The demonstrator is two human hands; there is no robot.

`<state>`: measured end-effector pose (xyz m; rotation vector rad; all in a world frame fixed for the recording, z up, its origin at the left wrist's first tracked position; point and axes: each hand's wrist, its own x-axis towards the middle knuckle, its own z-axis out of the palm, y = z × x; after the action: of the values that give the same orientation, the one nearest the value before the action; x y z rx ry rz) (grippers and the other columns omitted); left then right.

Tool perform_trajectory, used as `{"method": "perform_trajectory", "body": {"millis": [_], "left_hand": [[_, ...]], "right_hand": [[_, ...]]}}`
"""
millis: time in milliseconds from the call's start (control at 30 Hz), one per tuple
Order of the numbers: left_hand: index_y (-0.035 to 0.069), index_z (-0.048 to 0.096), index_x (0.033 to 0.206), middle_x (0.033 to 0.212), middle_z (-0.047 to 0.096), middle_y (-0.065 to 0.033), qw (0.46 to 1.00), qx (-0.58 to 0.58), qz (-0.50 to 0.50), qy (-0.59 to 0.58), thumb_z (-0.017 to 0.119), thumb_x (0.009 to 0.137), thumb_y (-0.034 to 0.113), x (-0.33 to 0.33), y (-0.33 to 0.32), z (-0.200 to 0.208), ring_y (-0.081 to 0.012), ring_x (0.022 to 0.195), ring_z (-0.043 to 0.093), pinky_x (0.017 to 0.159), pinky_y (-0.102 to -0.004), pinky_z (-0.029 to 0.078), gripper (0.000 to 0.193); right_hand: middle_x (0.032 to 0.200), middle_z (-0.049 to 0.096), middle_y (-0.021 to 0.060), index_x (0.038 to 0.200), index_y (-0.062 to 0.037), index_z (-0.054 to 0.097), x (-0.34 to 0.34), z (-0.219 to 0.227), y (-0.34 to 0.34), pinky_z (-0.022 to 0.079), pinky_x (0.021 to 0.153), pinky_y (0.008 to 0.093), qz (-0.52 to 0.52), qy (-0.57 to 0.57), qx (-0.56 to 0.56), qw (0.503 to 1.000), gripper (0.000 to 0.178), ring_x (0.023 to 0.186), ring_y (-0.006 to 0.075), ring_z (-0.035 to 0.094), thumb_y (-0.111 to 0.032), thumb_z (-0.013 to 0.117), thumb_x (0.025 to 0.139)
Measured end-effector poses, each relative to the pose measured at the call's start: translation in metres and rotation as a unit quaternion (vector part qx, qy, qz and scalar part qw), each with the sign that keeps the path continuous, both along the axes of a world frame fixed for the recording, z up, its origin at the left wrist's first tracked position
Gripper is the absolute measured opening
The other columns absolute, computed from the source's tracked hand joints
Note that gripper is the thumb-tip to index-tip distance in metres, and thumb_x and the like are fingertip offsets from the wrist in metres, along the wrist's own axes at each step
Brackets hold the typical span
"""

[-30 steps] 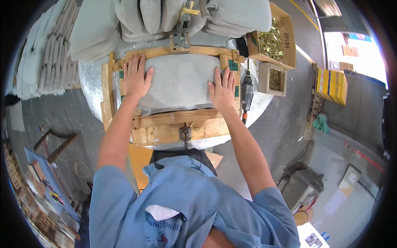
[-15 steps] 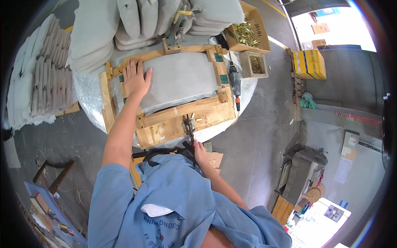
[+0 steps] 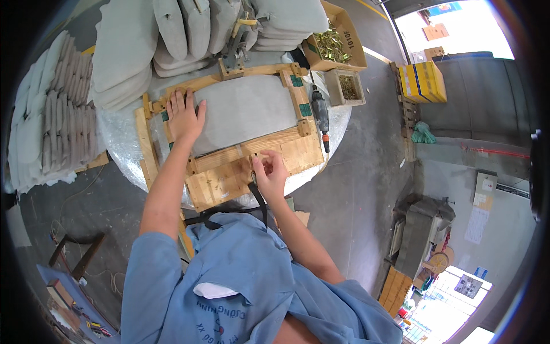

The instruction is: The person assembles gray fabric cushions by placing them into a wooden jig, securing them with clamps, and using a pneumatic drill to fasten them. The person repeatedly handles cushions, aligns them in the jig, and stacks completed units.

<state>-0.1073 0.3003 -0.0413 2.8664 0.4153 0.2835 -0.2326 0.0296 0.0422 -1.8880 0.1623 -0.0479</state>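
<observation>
A pale grey padded panel (image 3: 246,109) lies inside a wooden jig (image 3: 223,183) on a round table wrapped in clear plastic. My left hand (image 3: 184,121) is open, laid flat with fingers spread over the panel's left end and the jig's side. At the front rail, my right hand (image 3: 271,176) is closed with its fingers curled around the toggle clamp (image 3: 252,173). Most of the clamp and its handle is hidden behind those fingers. A second toggle clamp (image 3: 232,54) stands at the jig's far side, with a yellowish handle.
Stacked grey cushions (image 3: 126,46) crowd the far side, and more (image 3: 69,109) stand at far left. Right of the jig lies a black power screwdriver (image 3: 321,114). Beyond it are a carton of brass-coloured metal pieces (image 3: 332,46) and a smaller box (image 3: 346,86). A black strap (image 3: 259,198) hangs near my waist.
My right hand has moved forward from below the front clamp onto it, swinging its handle toward the jig. The front rail now sits closer against the panel. My left hand stays put.
</observation>
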Motion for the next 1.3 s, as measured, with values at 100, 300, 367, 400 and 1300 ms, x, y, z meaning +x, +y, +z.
{"method": "perform_trajectory", "body": {"millis": [100,300,367,400,1300], "left_hand": [[0.008,0.046,0.162,0.17,0.038,-0.021,1.0,0.002,0.0,0.005,0.044,0.111,0.054,0.002,-0.002,0.003,-0.0375,0.161,0.029,0.134,-0.053,0.019,0.069],[0.008,0.048,0.161,0.17,0.039,-0.0215,1.0,-0.007,0.004,0.008,0.047,0.11,0.053,0.001,-0.002,0.004,-0.0387,0.16,0.031,0.133,-0.054,0.02,0.068],[0.008,0.048,0.161,0.169,0.04,-0.022,1.0,-0.002,0.005,0.016,0.047,0.11,0.053,0.001,-0.002,0.004,-0.0392,0.16,0.031,0.133,-0.0543,0.021,0.068],[0.008,0.048,0.161,0.168,0.041,-0.0222,1.0,0.003,0.007,0.018,0.047,0.11,0.053,0.002,-0.001,0.004,-0.0394,0.16,0.032,0.133,-0.0545,0.021,0.068],[0.005,0.047,0.162,0.171,0.039,-0.0257,0.997,-0.063,0.003,-0.051,0.064,0.104,0.045,0.006,0.001,0.005,-0.0427,0.16,0.034,0.132,-0.0563,0.024,0.073]], "right_hand": [[0.068,0.057,-0.005,0.11,-0.0042,0.068,0.026,-0.003,0.013,0.039,0.054,0.0234,0.043,-0.017,-0.001,0.999,0.022,0.059,0.0023,0.049,-0.019,0.08,0.1],[0.063,0.049,-0.0067,0.104,-0.0047,0.069,0.044,-0.032,0.01,0.034,0.052,0.0247,0.056,0.015,0.037,0.998,0.021,0.057,0.0031,0.042,-0.022,0.08,0.1],[0.062,0.047,-0.0069,0.103,-0.0051,0.069,0.049,-0.044,0.009,0.033,0.052,0.0256,0.066,0.023,0.036,0.997,0.022,0.057,0.0035,0.04,-0.023,0.08,0.1],[0.062,0.047,-0.007,0.102,-0.0054,0.069,0.053,-0.048,0.012,0.032,0.052,0.026,0.075,0.02,0.026,0.997,0.022,0.057,0.0036,0.04,-0.024,0.08,0.1],[0.129,0.071,0.022,0.126,-0.0028,0.069,0.36,-0.06,-0.042,0.048,0.112,0.0517,0.202,-0.256,-0.267,0.907,0.04,0.129,0.045,0.062,-0.031,0.075,0.098]]}}
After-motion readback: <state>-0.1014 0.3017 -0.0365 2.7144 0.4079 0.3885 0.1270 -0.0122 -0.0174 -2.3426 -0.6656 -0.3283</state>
